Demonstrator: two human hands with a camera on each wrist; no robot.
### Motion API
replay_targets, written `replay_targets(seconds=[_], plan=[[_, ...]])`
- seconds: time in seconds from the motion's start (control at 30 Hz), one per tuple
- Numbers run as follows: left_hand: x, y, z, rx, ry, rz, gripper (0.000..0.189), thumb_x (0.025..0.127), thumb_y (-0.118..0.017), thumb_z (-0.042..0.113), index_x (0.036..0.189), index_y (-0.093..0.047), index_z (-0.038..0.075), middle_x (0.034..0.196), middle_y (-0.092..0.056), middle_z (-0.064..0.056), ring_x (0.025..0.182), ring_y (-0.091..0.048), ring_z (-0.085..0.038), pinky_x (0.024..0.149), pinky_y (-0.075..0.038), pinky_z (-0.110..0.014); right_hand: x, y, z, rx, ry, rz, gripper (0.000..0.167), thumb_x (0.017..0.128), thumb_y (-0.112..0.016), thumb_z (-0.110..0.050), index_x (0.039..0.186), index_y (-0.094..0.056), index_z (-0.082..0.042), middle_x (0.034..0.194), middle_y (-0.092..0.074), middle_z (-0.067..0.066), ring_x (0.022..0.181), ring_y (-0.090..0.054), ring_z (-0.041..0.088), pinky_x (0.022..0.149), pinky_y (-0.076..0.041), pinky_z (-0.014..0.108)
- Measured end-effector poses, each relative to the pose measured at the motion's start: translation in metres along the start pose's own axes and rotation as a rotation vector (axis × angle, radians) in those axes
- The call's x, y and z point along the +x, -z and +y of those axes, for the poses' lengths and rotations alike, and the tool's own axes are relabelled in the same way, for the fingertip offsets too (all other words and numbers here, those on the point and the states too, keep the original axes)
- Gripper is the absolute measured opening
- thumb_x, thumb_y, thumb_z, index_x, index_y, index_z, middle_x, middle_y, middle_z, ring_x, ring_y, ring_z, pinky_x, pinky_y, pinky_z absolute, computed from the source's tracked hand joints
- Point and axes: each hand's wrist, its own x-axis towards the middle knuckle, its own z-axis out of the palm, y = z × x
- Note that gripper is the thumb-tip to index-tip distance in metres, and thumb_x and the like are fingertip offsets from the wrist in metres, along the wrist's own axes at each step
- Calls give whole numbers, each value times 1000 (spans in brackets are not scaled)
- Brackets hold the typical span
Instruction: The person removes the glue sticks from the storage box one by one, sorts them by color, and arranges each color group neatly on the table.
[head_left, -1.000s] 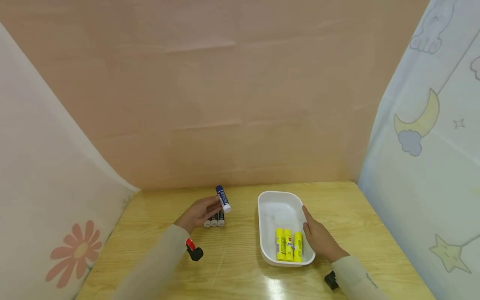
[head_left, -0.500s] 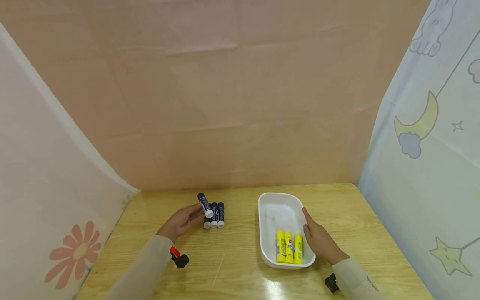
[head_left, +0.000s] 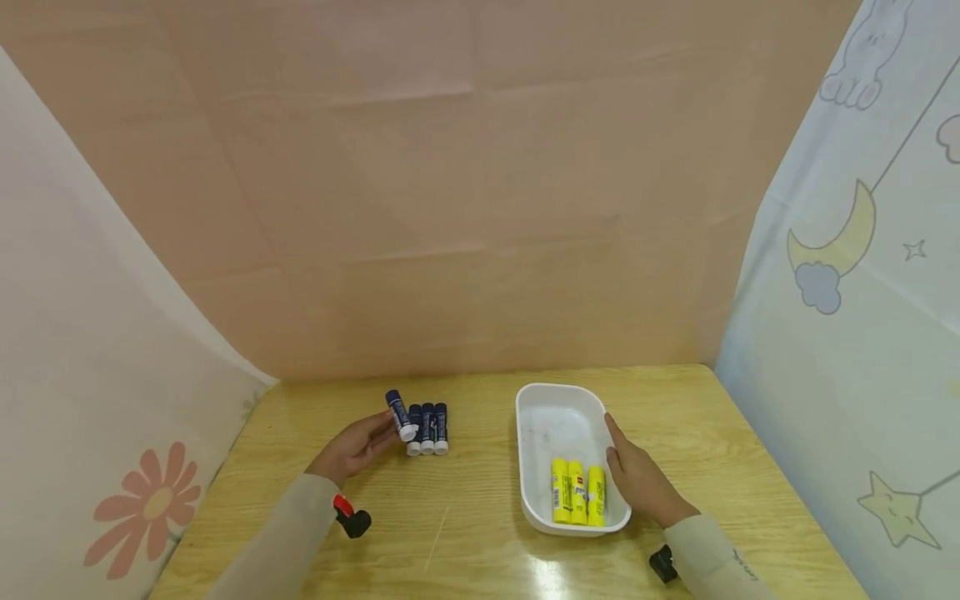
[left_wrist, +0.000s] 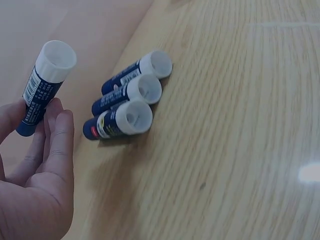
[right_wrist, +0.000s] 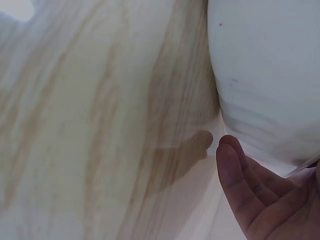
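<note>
My left hand (head_left: 354,450) pinches a dark blue glue stick (head_left: 400,411) with a white end between thumb and fingers. In the left wrist view the glue stick (left_wrist: 46,82) is tilted in the air, white end up toward the camera. Three like glue sticks (head_left: 427,429) lie side by side on the table just right of that hand. A white oblong tray (head_left: 555,423) stands right of the middle. My right hand (head_left: 647,482) holds its right side, thumb at the rim and fingers (right_wrist: 230,162) along the outer wall. Three yellow tubes (head_left: 577,493) lie in the tray's near end.
A light wood table (head_left: 480,500) carries everything. Behind it hangs a plain tan cloth (head_left: 480,208). Patterned cloths hang at the left (head_left: 90,333) and right (head_left: 847,375). Both wrists wear small black devices.
My left hand has moved left and nearer with the pinched glue stick, uncovering the three glue sticks on the table. The right hand and tray have stayed put.
</note>
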Motion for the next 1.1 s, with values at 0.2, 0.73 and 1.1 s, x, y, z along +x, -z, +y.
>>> replay_targets(seconds=[0.2, 0.73, 1.1], plan=[[1, 10, -4, -28, 19, 31, 49, 101, -54, 14, 143, -40, -5, 118, -64, -11, 105, -63, -19, 106, -41, -41, -1, 1, 2, -6, -6, -6, 58, 106, -37, -15, 156, -8, -5, 151, -30, 25, 134, -36, 41, 107, -33, 57], [8, 16, -12, 19, 30, 94, 50, 100, -56, 12, 143, -39, -8, 115, -62, -13, 99, -64, -18, 93, -53, -35, -2, 5, 2, -11, -20, -7, 58, 106, -37, -16, 156, -9, -6, 151, -30, 25, 134, -36, 41, 107, -33, 58], [13, 14, -11, 252, 40, 173, 51, 96, -63, 20, 134, -48, -11, 121, -60, -20, 100, -63, -22, 87, -56, -34, -3, 5, -3, -2, -32, -14, 58, 106, -36, -16, 156, -9, -7, 152, -30, 24, 135, -36, 40, 106, -34, 56]])
